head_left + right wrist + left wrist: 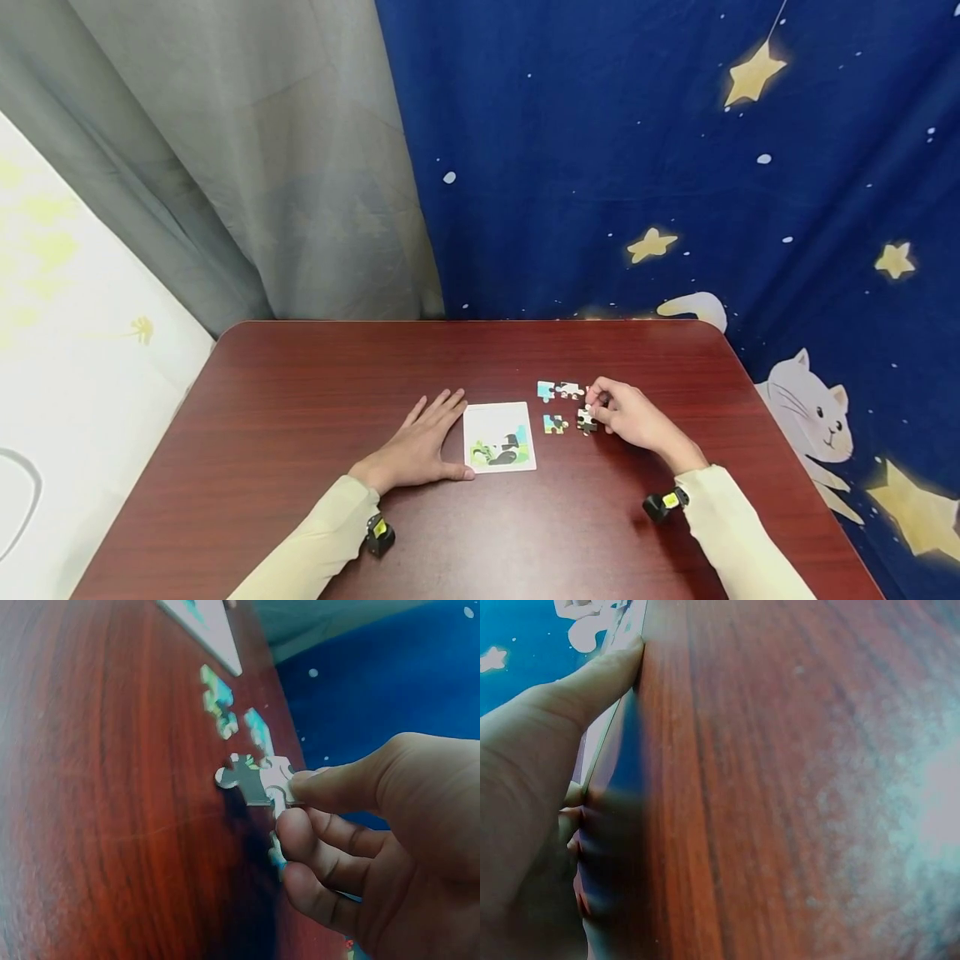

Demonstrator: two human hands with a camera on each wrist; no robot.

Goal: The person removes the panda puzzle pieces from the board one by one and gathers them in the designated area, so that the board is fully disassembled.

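Note:
My right hand (630,414) pinches a black-and-white jigsaw piece (251,782) between thumb and fingertips, just above the table in the right wrist view. My left hand (420,446) lies with its fingers spread on the table, thumb and fingertips at the left edge of a square white puzzle board (491,419). A panda and green leaves show along the board's lower part; its upper part is plain white. To the right of the board lies a blue, green and black piece (553,424). Behind it is a row of pieces (558,390), its right end partly hidden by my right hand.
The reddish-brown wooden table (360,358) has rounded far corners. A grey curtain (300,167) and a blue curtain (562,167) with stars and a cat hang beyond it. A black wrist camera (380,537) sits on the left cuff, another (658,507) on the right.

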